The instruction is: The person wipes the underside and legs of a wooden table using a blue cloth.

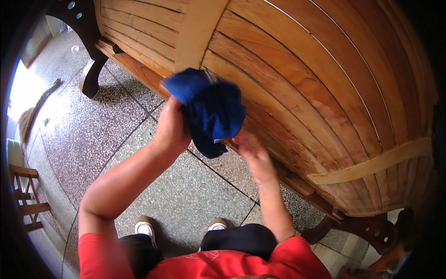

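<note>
A dark blue cloth, bunched and folded over itself, is up in front of me, blurred by motion. My left hand grips its left side, with the fingers partly hidden behind the fabric. Close by its lower right edge is my right hand, fingers loosely spread; whether the fingertips touch the cloth is hard to make out. Behind and beyond the cloth is a slatted wooden bench, its slats running lengthwise between paler cross pieces.
Dark curved bench legs stand at upper left and lower right. Speckled terrazzo floor lies under my white-toed shoes. A straw broom is on the floor at far left, above a small wooden stool.
</note>
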